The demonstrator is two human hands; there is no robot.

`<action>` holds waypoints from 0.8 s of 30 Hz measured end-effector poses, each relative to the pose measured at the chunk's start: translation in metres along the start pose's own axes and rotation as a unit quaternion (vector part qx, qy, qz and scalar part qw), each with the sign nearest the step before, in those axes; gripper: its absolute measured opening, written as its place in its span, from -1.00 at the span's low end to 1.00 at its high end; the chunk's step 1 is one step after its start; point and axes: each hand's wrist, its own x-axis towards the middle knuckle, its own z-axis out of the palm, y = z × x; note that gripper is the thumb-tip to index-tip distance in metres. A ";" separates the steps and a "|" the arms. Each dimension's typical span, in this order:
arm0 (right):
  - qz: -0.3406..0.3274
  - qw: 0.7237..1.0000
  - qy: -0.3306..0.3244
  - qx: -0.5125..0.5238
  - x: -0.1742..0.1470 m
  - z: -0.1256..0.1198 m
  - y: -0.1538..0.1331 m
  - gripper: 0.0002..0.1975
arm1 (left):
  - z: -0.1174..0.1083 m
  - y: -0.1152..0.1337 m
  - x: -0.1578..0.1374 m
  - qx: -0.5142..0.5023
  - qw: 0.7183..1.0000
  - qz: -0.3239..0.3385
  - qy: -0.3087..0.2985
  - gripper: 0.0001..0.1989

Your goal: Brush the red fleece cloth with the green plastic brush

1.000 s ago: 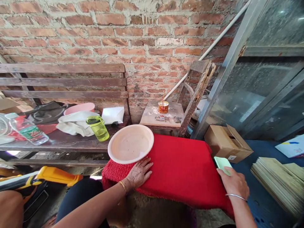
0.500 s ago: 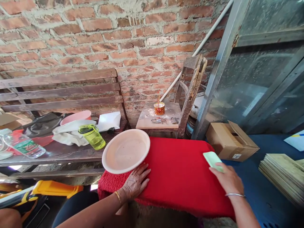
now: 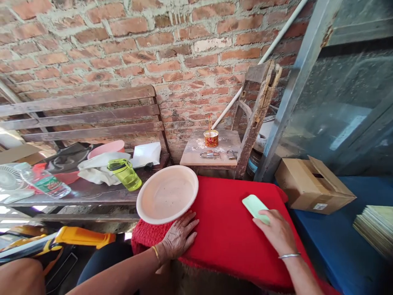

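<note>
My left hand lies flat with its fingers stretched out on the red cloth, just below the rim of a pale pink basin. Holding the near end of a flat, pale green oblong with rounded corners, my right hand is over the right part of the cloth. I cannot tell exactly what the green thing is; its underside is hidden, and the fingers cover its near end. The basin rests at the cloth's left side and has a few dark specks inside.
On the bench at left lie a green drink bottle, a clear plastic bottle and a small fan. A chair behind holds a red tin and padlocks. At right are a cardboard box and stacked sheets.
My right hand has moved left across the red cloth with the pale green oblong. The left hand stays flat beside the basin. The camera view has shifted slightly.
</note>
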 end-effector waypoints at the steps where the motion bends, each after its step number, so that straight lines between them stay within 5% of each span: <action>1: 0.048 0.999 0.015 -0.013 0.002 -0.009 0.016 -0.64 | 0.000 0.001 0.000 0.001 1.000 -0.002 -0.001 -0.59; 4: 0.197 0.977 0.072 -0.049 0.009 -0.034 0.051 -0.50 | 0.001 0.003 0.001 -0.003 1.000 -0.007 -0.003 -0.58; 6: 0.213 0.972 0.085 -0.040 0.017 -0.037 0.048 -0.45 | 0.000 0.005 0.001 -0.009 1.000 -0.006 -0.001 -0.59; 9: 0.122 0.991 0.051 0.010 0.035 -0.014 0.003 -0.51 | -0.002 0.006 0.002 -0.018 1.000 -0.003 0.008 -0.59; 13: -0.003 1.000 -0.015 0.018 0.063 0.040 -0.093 -0.66 | -0.002 0.004 0.001 -0.020 1.000 -0.008 0.011 -0.59; 17: -0.062 0.997 -0.053 0.002 0.083 0.086 -0.169 -0.72 | -0.002 0.003 0.000 -0.010 1.000 -0.005 0.011 -0.60; 21: -0.087 0.993 -0.080 -0.012 0.094 0.102 -0.188 -0.72 | 0.000 0.001 0.000 -0.003 1.000 0.002 0.023 -0.60; 24: -0.048 0.995 -0.073 -0.044 0.103 0.083 -0.154 -0.72 | 0.002 0.001 0.000 0.002 0.999 0.006 0.036 -0.60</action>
